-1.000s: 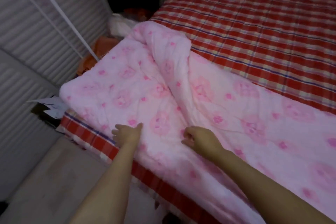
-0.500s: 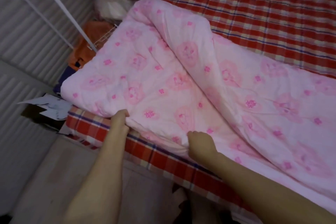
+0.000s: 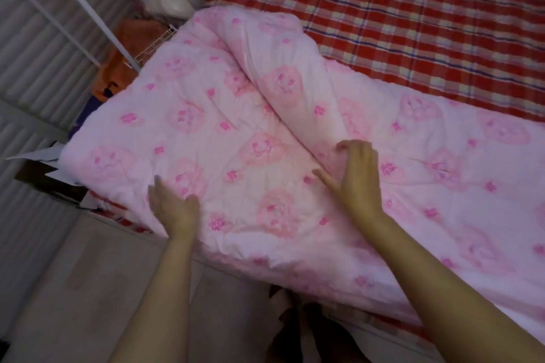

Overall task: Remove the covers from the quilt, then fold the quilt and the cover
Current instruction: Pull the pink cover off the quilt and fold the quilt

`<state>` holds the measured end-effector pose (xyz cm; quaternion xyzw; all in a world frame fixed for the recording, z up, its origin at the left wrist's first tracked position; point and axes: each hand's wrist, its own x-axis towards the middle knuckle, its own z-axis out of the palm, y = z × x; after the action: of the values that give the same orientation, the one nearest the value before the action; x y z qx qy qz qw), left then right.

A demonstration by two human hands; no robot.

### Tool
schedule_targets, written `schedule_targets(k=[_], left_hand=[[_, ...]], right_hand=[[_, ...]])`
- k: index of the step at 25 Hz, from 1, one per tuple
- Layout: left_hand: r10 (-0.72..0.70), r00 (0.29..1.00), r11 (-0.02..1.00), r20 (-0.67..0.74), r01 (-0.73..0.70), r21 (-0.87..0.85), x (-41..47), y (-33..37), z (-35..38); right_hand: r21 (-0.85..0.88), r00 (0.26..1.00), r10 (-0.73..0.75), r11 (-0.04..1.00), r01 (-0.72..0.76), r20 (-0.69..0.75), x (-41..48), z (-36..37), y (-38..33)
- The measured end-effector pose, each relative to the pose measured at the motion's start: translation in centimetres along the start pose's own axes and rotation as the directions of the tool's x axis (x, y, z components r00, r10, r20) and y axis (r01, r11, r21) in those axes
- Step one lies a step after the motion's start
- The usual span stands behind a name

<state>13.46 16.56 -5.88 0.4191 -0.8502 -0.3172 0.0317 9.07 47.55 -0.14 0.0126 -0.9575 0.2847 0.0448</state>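
Red plaid bed sheet (image 3: 413, 23) filled the far side of the head view, and the pink quilt (image 3: 236, 127) lay folded along the bed's near edge, one flap rolled over its middle. I saw the left hand (image 3: 174, 206) pressed flat near the quilt's corner, fingers straight. The right hand (image 3: 354, 177) rested spread open against the fold.

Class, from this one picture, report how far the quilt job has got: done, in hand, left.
Done: the pink quilt lies on the checked bed with one side folded over into a ridge. In hand: the left hand presses the flat part, and the right hand rests on the ridge. Left: further folds; no separate cover is visible.
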Motion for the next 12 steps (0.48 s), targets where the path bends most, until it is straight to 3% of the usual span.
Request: schedule_targets(k=[1, 2, 3, 4, 6, 8, 9, 11, 12], left_hand=[[0.212, 0.967, 0.977, 0.138, -0.213, -0.009, -1.6, 2.1, 0.6], [0.329, 0.888, 0.936, 0.320, -0.352, 0.014, -3.3, 3.4, 1.9], [0.327, 0.792, 0.907, 0.516, -0.416, 0.064, -5.3, 4.0, 3.1], [0.217, 0.703, 0.897, 0.677, -0.417, 0.146, -6.7, 3.8, 4.1], [0.012, 0.580, 0.924, 0.815, -0.317, 0.213, -7.8, 3.2, 4.4], [0.006, 0.611, 1.000, 0.792, -0.013, 0.003, -6.9, 3.9, 2.6], [0.046, 0.674, 0.983, 0.738, 0.100, -0.153, -6.3, 4.9, 1.8], [0.130, 0.830, 0.942, 0.542, 0.067, -0.328, -5.6, 8.1, 1.2], [0.179, 0.851, 0.951, 0.494, -0.021, -0.309, -5.6, 9.5, 2.0]], right_hand=[[-0.040, 0.985, 0.168, 0.985, -0.167, 0.028, 1.9, -1.3, 0.9], [-0.097, 0.927, 0.328, 0.944, -0.315, 0.183, 3.0, -2.2, 1.4], [-0.235, 0.843, 0.420, 0.904, -0.357, 0.337, 3.3, -2.4, 1.6], [-0.334, 0.793, 0.413, 0.900, -0.280, 0.447, 3.1, -2.3, 1.4], [-0.377, 0.826, 0.223, 0.926, -0.013, 0.517, 1.0, -1.7, -0.2], [-0.257, 0.874, -0.139, 0.924, 0.284, 0.466, -3.0, 0.0, -2.1], [-0.236, 0.839, -0.211, 0.900, 0.367, 0.502, -5.6, 0.9, -2.8], [-0.193, 0.749, -0.221, 0.886, 0.422, 0.625, -9.3, 3.6, -3.0], [-0.151, 0.721, -0.214, 0.902, 0.405, 0.660, -10.6, 5.4, -2.3]])
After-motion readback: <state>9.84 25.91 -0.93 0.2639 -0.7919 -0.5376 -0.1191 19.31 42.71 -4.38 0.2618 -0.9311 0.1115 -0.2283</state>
